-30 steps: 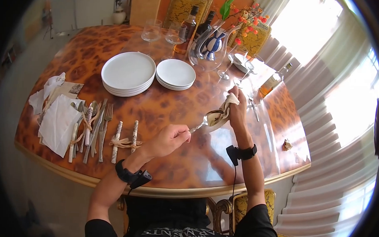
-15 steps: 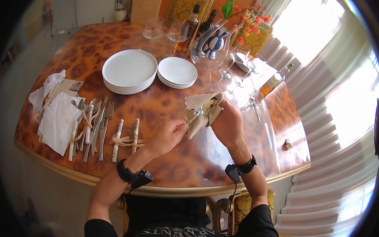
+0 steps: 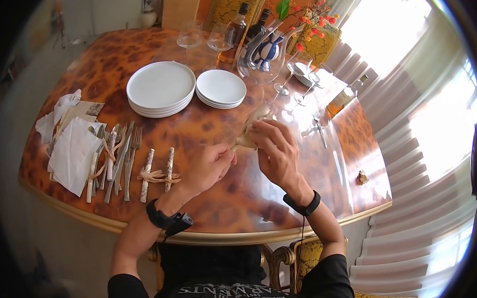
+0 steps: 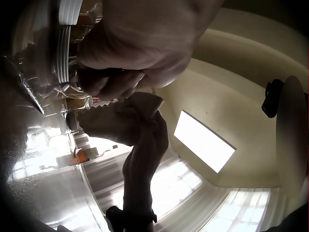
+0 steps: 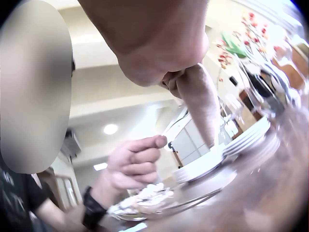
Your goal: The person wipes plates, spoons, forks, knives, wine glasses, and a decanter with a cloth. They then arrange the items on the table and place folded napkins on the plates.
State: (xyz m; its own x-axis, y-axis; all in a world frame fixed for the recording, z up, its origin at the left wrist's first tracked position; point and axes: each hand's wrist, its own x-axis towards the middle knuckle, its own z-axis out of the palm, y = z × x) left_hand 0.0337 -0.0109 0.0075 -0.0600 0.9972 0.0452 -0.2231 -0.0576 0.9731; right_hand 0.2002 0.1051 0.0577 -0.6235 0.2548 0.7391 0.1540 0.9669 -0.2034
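Observation:
My left hand [image 3: 209,164] pinches the handle end of a spoon over the near middle of the table; the spoon's bowl is wrapped from sight. Around the bowl my right hand [image 3: 278,150] grips a beige cloth [image 3: 244,140], its fingers bent over the folds. A loose flap of the cloth stands up beyond the knuckles. From below, the left wrist view has the cloth's scalloped edge [image 4: 106,123] hanging near the left hand's curled fingers. In the right wrist view the left hand [image 5: 135,162] shows a closed pinch.
Left of the hands lie tied cutlery rests [image 3: 158,178], knives and forks [image 3: 127,169], and white napkins [image 3: 75,154]. Beyond stand stacks of large plates [image 3: 161,88] and small plates [image 3: 221,88], stemmed glasses, bottles and a glass decanter [image 3: 260,60]. A lone fork [image 3: 320,132] lies to the right.
The right hand has swung from beside the spoon to over it, turning its back upward and closing the cloth around the bowl. The bowl, visible earlier, is now covered. The left hand keeps its pinch.

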